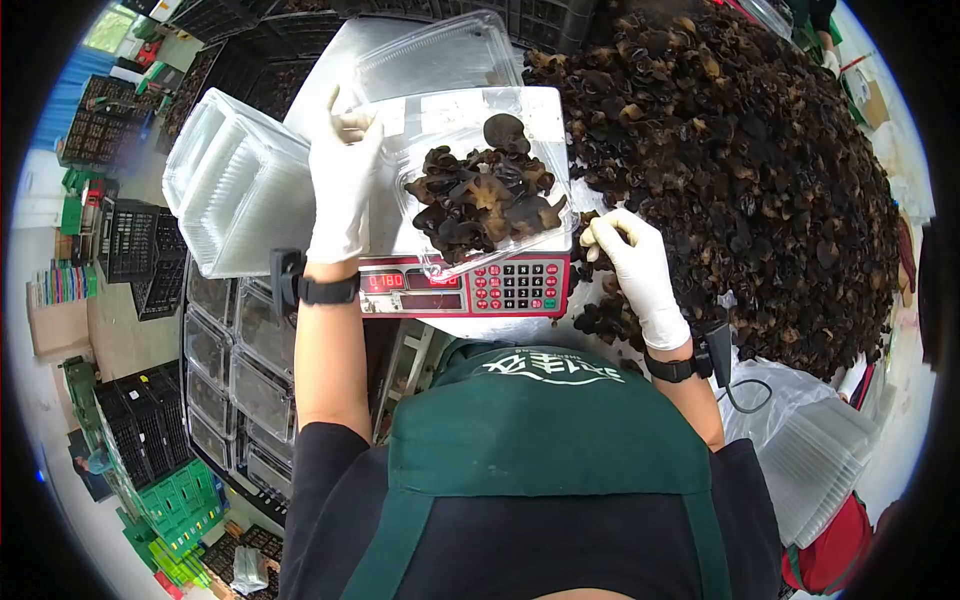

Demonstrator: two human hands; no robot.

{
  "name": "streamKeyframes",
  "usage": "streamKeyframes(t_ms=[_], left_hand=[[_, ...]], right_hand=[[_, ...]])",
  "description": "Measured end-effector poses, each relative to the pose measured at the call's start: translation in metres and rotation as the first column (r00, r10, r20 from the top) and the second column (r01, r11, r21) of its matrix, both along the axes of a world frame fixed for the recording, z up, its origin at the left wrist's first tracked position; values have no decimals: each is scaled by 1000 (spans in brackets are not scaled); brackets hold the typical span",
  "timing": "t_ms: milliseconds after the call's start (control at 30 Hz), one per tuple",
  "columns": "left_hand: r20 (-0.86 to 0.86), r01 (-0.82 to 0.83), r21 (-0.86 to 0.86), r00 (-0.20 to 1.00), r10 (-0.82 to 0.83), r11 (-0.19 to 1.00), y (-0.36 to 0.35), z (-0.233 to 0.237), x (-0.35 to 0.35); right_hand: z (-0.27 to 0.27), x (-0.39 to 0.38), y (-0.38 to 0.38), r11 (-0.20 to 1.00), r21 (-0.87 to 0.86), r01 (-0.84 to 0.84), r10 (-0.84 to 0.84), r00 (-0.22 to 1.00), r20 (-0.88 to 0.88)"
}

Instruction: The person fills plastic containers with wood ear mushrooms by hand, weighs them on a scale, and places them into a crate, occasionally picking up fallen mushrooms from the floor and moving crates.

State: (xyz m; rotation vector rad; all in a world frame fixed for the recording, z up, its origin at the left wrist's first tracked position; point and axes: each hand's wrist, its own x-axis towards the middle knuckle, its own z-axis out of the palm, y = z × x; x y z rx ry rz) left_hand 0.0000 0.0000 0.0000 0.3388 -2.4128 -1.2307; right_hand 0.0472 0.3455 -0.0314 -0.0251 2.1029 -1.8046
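A clear plastic tray (556, 236) holding dark wood ear mushrooms (485, 200) rests on a white and red digital scale (546, 112), whose first red readout looks like 0.180. My left hand (345, 180), in a white glove, is over the scale's left side, open with its fingers apart and slightly bent. It holds nothing. Right of the scale, my gloved right hand (635, 265) is closed in a pinch at the edge of the large mushroom pile (740, 180). A small dark mushroom piece (588, 222) shows at its fingertips.
Left of the scale stands a stack of nested clear trays (235, 185). A clear lid or tray (440, 60) lies behind it. Filled, closed boxes (262, 385) are stacked at lower left. More clear containers (815, 470) are at lower right. Black crates (140, 240) stand farther left.
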Motion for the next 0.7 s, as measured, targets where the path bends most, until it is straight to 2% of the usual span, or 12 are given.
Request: streamKeyframes(t_ms=[67, 167, 200, 233, 300, 367, 500, 567, 667, 700], left_hand=[[-45, 68, 67, 997, -65, 995, 10, 21, 18], [-72, 163, -95, 983, -170, 982, 10, 31, 52], [-75, 158, -46, 984, -161, 986, 13, 31, 60], [-72, 152, 1, 986, -151, 988, 15, 32, 68], [-63, 145, 87, 988, -140, 986, 17, 31, 73], [-59, 142, 164, 989, -134, 976, 17, 30, 73], [-50, 167, 100, 985, -163, 981, 24, 43, 70], [-53, 150, 219, 989, -142, 964, 22, 39, 71], [-52, 149, 211, 989, -141, 966, 23, 41, 79], [-49, 169, 194, 985, -163, 966, 23, 41, 82]], right_hand=[[3, -1, -2, 999, -35, 16, -17, 999, -44], [13, -7, -12, 998, 16, 66, -62, 982, -178], [13, -13, -12, 988, 135, 71, -21, 940, -340], [20, -21, -18, 980, 178, 87, 17, 858, -514], [41, -35, -36, 983, 176, 53, 65, 793, -606], [41, -48, -56, 956, 293, 20, 203, 678, -707], [26, -68, -68, 867, 493, -75, 469, 459, -755], [30, -68, -69, 873, 475, -110, 467, 469, -750], [34, -68, -61, 935, 345, -81, 343, 443, -828], [38, -64, -52, 948, 306, -90, 298, 589, -751]])
